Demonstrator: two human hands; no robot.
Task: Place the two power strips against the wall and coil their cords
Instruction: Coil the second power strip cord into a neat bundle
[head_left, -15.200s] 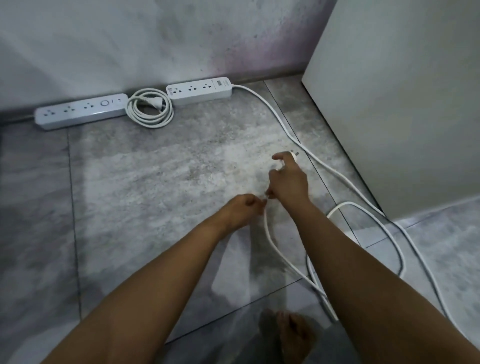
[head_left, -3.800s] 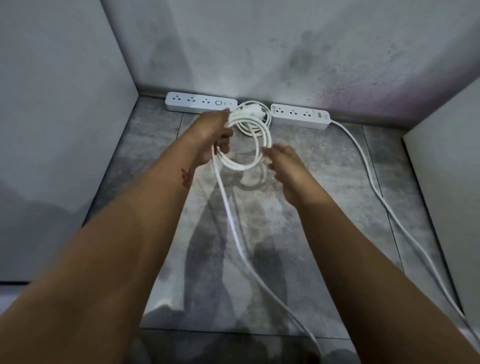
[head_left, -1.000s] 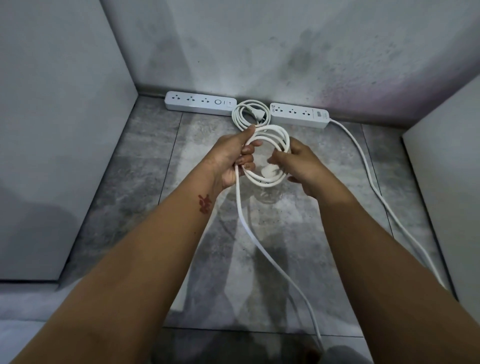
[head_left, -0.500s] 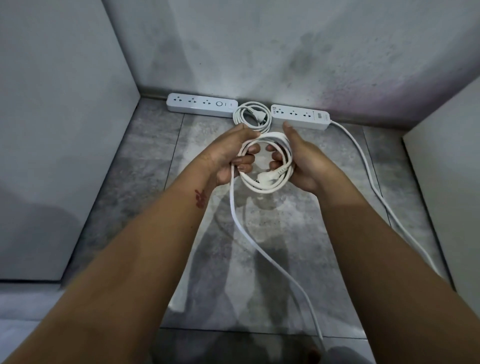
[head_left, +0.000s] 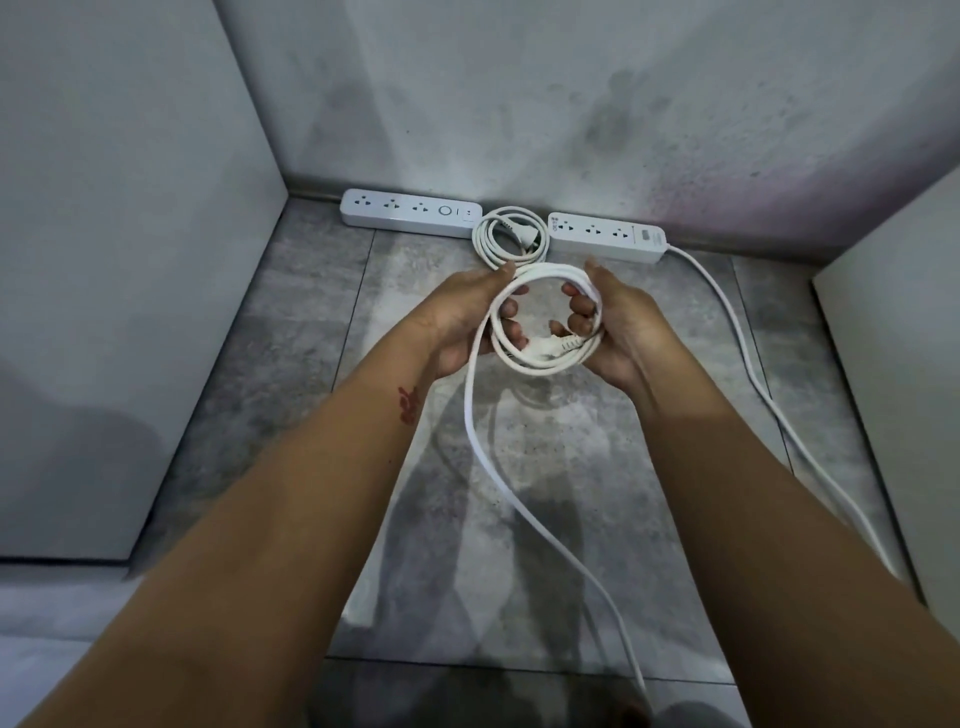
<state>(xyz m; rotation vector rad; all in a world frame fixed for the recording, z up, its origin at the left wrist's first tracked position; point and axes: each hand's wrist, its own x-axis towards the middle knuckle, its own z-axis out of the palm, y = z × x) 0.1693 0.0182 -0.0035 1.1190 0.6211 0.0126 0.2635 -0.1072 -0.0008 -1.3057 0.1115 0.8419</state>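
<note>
Both hands, left hand (head_left: 460, 317) and right hand (head_left: 621, 325), curled around the coiled cord (head_left: 545, 364).

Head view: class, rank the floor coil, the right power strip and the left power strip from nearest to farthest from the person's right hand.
From the right hand:
1. Right power strip, just beyond it at the wall.
2. Floor coil, between the strips.
3. Left power strip, far left.

white smooth plastic power strips (head_left: 410, 213) (head_left: 607, 236), slight sheen; white cord coil (head_left: 545, 317) smooth, rubbery-looking; grey mottled floor tiles (head_left: 291, 332) matt; wall (head_left: 519, 104) matt, stained
</note>
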